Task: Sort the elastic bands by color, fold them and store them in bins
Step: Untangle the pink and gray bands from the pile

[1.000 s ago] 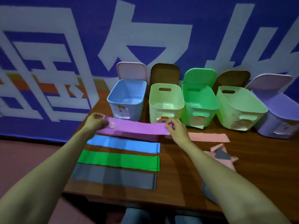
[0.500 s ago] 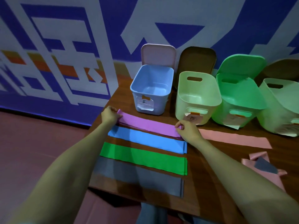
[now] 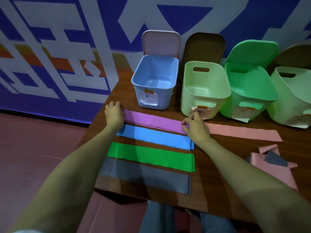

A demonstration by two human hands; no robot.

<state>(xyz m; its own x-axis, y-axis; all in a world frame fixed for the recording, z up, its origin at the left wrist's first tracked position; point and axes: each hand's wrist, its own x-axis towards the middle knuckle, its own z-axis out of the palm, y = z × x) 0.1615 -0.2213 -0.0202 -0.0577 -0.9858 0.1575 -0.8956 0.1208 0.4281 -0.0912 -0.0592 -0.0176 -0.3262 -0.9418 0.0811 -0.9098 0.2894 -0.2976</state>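
Lying crosswise, purple band (image 3: 154, 121) is held by left hand (image 3: 114, 114), right hand (image 3: 196, 130)

— What is met beyond the fingers (image 3: 193, 115) of the right hand (image 3: 197, 127)?
— A pale green bin (image 3: 206, 98) is set just beyond them. Its paper label (image 3: 202, 113) is almost touched, so little room is left there.
— And beyond the fingers (image 3: 116, 104) of the left hand (image 3: 114, 115)?
— A strip of bare table (image 3: 127, 98) is left open, up to a blue bin (image 3: 164, 98) set beyond them and to their right. A narrow gap is seen between the two bins.
— And to the sides?
— Right of the right fingers, a pink band (image 3: 244, 132) is laid flat. Left of the left fingers, the table edge is reached. Between the hands, only a flat purple band (image 3: 154, 120) is spread.
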